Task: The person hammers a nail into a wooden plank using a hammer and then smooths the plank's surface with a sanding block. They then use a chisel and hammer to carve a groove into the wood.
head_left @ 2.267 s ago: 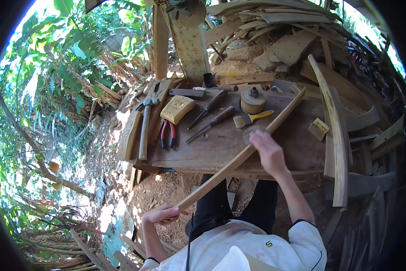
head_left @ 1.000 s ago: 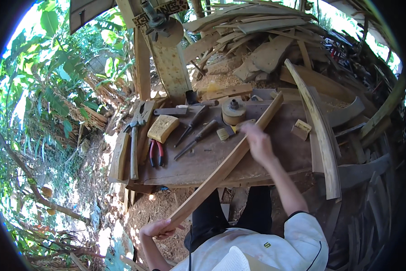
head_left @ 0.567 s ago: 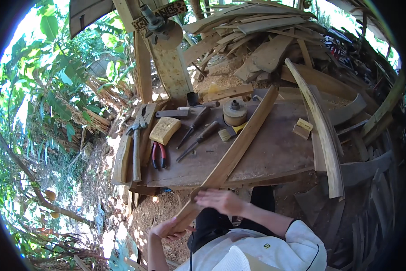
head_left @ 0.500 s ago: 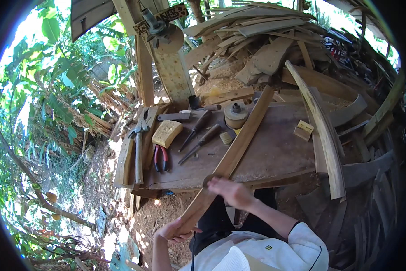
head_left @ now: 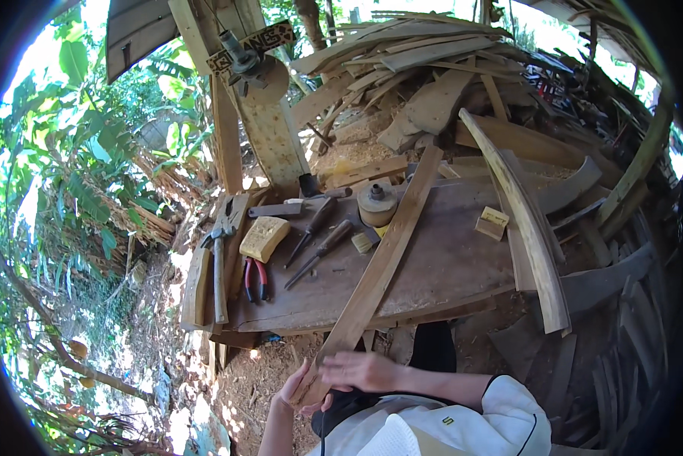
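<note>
My left hand (head_left: 297, 394) grips the near end of a long, flat wooden strip (head_left: 391, 251), which slants across the workbench (head_left: 463, 270). My right hand (head_left: 357, 371) presses on the strip near my left hand, fingers extended over something small and dark, mostly hidden. On the bench lie a claw hammer (head_left: 218, 277), red-handled pliers (head_left: 262, 277), a yellow block (head_left: 263, 237), files (head_left: 319, 255), a brush (head_left: 366, 242), a round pot (head_left: 377, 200) and a small wood piece (head_left: 492, 223).
A pale curved slat (head_left: 539, 281) rests across the bench's right end. A tall post (head_left: 269, 152) stands behind, carrying a metal fitting. A large pile of offcuts (head_left: 425, 83) fills the back and right. Plants (head_left: 91, 152) and a branch (head_left: 45, 327) line the left.
My right hand has slid down the strip toward my left hand, taking a small round pad with it. The strip's far end appears farther left, and the view has shifted slightly.
</note>
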`<state>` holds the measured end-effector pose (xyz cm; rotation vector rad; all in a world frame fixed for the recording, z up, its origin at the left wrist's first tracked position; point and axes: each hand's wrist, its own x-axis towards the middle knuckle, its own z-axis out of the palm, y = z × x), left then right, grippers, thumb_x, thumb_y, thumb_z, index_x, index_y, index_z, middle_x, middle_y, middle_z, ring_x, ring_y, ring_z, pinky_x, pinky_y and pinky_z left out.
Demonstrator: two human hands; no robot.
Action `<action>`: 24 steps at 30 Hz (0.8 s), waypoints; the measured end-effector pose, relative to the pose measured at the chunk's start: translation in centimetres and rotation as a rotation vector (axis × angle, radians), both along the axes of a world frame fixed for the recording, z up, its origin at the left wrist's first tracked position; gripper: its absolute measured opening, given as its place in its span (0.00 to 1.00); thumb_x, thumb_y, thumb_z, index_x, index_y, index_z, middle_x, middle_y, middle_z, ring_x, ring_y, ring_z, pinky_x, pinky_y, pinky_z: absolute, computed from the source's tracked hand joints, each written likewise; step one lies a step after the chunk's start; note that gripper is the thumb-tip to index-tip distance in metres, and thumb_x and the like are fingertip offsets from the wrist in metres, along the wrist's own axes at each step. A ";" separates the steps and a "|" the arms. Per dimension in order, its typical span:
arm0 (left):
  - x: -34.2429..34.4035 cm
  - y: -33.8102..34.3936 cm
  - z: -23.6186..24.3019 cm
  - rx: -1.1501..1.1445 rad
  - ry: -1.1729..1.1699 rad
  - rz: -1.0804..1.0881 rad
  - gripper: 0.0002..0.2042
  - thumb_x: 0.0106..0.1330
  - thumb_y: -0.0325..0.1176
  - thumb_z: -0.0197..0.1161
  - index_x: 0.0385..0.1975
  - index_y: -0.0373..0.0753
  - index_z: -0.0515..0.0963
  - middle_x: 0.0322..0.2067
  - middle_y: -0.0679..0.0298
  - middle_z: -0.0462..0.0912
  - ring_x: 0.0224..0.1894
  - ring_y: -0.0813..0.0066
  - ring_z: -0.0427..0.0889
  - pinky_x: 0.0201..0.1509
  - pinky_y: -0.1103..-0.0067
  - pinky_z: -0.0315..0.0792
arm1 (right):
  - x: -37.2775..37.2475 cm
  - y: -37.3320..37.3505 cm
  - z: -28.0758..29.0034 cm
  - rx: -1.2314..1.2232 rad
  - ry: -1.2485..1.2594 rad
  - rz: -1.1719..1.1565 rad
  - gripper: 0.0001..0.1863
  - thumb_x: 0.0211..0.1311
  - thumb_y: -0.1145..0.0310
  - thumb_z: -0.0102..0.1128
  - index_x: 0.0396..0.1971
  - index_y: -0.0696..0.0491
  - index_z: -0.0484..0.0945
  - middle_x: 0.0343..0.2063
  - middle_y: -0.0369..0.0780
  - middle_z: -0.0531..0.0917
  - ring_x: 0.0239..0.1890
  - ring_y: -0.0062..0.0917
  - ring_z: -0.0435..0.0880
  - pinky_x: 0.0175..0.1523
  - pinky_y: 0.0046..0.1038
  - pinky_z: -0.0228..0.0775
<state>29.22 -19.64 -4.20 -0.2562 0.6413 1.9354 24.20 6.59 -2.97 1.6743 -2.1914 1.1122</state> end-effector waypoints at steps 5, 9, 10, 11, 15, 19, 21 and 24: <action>-1.0 -1.0 -3.2 0.091 -0.197 0.110 0.39 0.77 0.69 0.35 0.61 0.35 0.71 0.35 0.37 0.84 0.18 0.49 0.82 0.13 0.64 0.77 | 2.0 -2.1 0.0 -0.014 0.001 0.201 0.24 0.69 0.68 0.52 0.65 0.52 0.78 0.66 0.37 0.79 0.71 0.32 0.74 0.76 0.36 0.67; -2.2 -1.9 -3.9 -0.002 -0.324 0.180 0.36 0.79 0.66 0.38 0.60 0.35 0.73 0.37 0.40 0.85 0.26 0.45 0.86 0.17 0.58 0.80 | 1.1 -2.8 0.8 0.011 0.005 0.210 0.25 0.69 0.67 0.52 0.65 0.53 0.78 0.66 0.37 0.79 0.71 0.32 0.74 0.76 0.36 0.67; -2.6 -1.9 -3.7 0.012 -0.321 0.170 0.36 0.79 0.66 0.38 0.60 0.34 0.73 0.37 0.41 0.85 0.26 0.45 0.86 0.18 0.58 0.81 | 0.9 -2.8 1.0 0.022 0.006 0.215 0.25 0.69 0.67 0.52 0.65 0.53 0.78 0.66 0.37 0.79 0.71 0.32 0.74 0.76 0.36 0.66; -3.0 -1.9 -3.5 0.025 -0.317 0.159 0.37 0.79 0.66 0.38 0.60 0.33 0.73 0.37 0.41 0.85 0.27 0.45 0.87 0.18 0.58 0.81 | 0.5 -2.7 1.2 0.033 0.007 0.219 0.25 0.69 0.67 0.52 0.65 0.53 0.78 0.66 0.37 0.79 0.71 0.32 0.74 0.77 0.36 0.66; -4.7 -1.9 -2.3 0.075 0.023 -0.119 0.45 0.76 0.71 0.31 0.65 0.28 0.68 0.38 0.29 0.84 0.19 0.45 0.84 0.15 0.65 0.79 | -2.0 -0.7 1.2 0.080 0.018 0.159 0.23 0.71 0.69 0.52 0.64 0.52 0.78 0.66 0.38 0.79 0.72 0.32 0.74 0.77 0.36 0.64; -5.0 -2.2 -2.4 0.198 0.072 -0.154 0.47 0.75 0.72 0.26 0.68 0.28 0.65 0.41 0.22 0.81 0.13 0.47 0.80 0.10 0.69 0.74 | -2.4 0.0 0.9 0.077 -0.001 0.007 0.23 0.71 0.69 0.51 0.64 0.52 0.79 0.67 0.38 0.79 0.72 0.31 0.73 0.77 0.36 0.65; -4.8 -1.7 -3.3 0.286 0.001 -0.057 0.46 0.76 0.70 0.28 0.68 0.28 0.65 0.41 0.21 0.81 0.13 0.47 0.81 0.10 0.69 0.74 | -0.7 -0.9 0.8 0.107 -0.006 0.015 0.23 0.71 0.69 0.51 0.64 0.52 0.78 0.68 0.39 0.78 0.73 0.31 0.72 0.78 0.35 0.63; -4.4 -2.7 -3.7 0.199 0.010 -0.058 0.44 0.77 0.69 0.30 0.68 0.29 0.65 0.43 0.21 0.80 0.15 0.47 0.82 0.10 0.68 0.75 | -0.4 -0.8 0.9 0.104 -0.050 0.145 0.24 0.71 0.70 0.50 0.64 0.52 0.78 0.68 0.39 0.78 0.73 0.30 0.71 0.79 0.35 0.61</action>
